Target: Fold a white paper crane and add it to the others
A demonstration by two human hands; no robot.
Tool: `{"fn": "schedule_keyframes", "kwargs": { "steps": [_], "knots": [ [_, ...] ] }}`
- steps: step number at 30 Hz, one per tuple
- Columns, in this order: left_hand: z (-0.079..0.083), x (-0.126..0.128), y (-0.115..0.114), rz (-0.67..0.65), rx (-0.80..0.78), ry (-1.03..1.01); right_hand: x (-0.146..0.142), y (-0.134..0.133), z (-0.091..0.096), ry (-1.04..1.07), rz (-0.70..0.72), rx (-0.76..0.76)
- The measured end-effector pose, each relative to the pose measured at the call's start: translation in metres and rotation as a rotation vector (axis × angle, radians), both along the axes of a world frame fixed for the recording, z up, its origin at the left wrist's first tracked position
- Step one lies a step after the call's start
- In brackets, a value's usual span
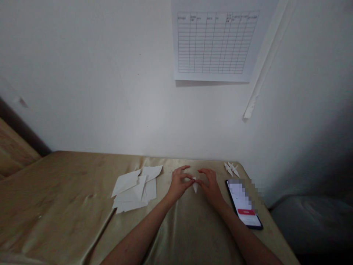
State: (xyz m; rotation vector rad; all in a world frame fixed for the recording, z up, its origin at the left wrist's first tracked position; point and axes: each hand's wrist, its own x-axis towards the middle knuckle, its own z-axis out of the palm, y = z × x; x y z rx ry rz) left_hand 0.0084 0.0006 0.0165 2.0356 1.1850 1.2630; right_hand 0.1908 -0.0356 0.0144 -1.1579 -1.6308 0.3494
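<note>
A small folded white paper piece [195,186] lies on the shiny beige tablecloth [68,191], pointing toward me. My left hand [179,183] pinches its upper left part with thumb and forefinger. My right hand [210,184] pinches its upper right part, the other fingers curled above it. Both hands rest on the cloth near the table's far edge.
A loose pile of white paper sheets [136,188] lies left of my hands. A phone [243,204] with a lit screen lies to the right. Two small folded paper figures [231,169] sit at the far right corner. A printed grid sheet [215,42] hangs on the wall.
</note>
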Motion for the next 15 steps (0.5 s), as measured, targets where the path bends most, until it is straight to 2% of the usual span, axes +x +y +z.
{"fn": "schedule_keyframes", "kwargs": {
  "steps": [8, 15],
  "knots": [
    [-0.0036, 0.0021, 0.0012, -0.013, 0.002, -0.032, 0.0033, 0.0069, -0.0027, 0.067, 0.050, -0.057],
    [0.0011, -0.0006, 0.0009, 0.001, 0.006, -0.014, 0.0048, 0.0082, -0.0034, 0.079, 0.069, -0.054]
  ]
}}
